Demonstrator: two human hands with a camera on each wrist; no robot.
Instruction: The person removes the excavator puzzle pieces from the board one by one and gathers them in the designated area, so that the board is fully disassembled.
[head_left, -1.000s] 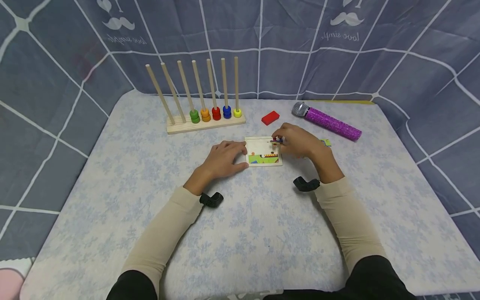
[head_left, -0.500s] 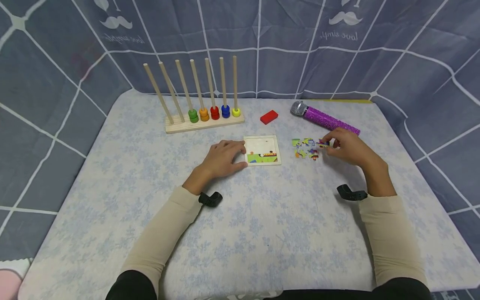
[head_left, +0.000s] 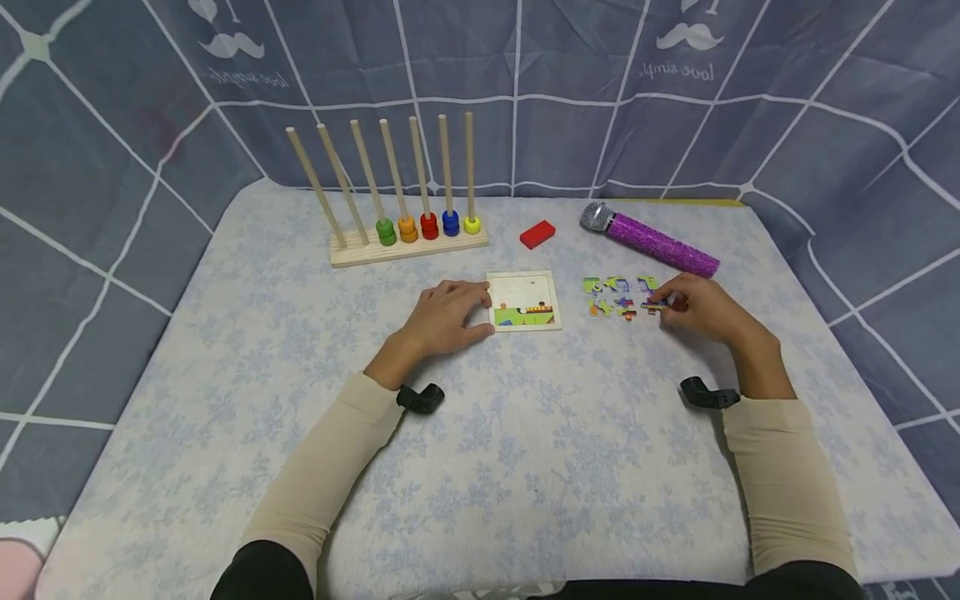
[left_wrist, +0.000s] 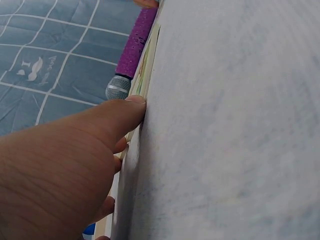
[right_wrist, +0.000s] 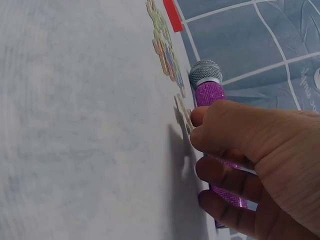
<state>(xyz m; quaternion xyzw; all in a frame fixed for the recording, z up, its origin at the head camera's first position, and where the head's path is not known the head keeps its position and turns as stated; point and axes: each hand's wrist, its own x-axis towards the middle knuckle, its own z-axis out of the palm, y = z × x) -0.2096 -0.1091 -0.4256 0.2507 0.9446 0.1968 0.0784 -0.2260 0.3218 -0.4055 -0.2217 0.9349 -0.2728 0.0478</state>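
Note:
In the head view my left hand (head_left: 447, 320) rests at the left side of a small wooden puzzle tray (head_left: 558, 303). Its thumb touches the lower left corner and its fingertips lie along the left rim. A train picture in green, red and yellow runs along the tray's lower part. My right hand (head_left: 699, 308), to the right, pinches a small dark, striped puzzle piece (head_left: 651, 306) between thumb and index finger, low over the cloth. Several other puzzle pieces (head_left: 617, 285) lie flat in two rows just left of it. The right wrist view shows the piece edge-on at my fingertips (right_wrist: 199, 137).
A purple glittery microphone (head_left: 660, 242) lies behind my right hand. Behind the tray are a red block (head_left: 537, 234) and a wooden peg stand (head_left: 420, 249) with coloured rings. A grey patterned curtain (head_left: 570, 142) hangs along the table's back edge.
My right hand has moved from the tray to the loose pieces at the right with the puzzle piece, then slightly lower toward the near row. The left hand has stayed at the tray.

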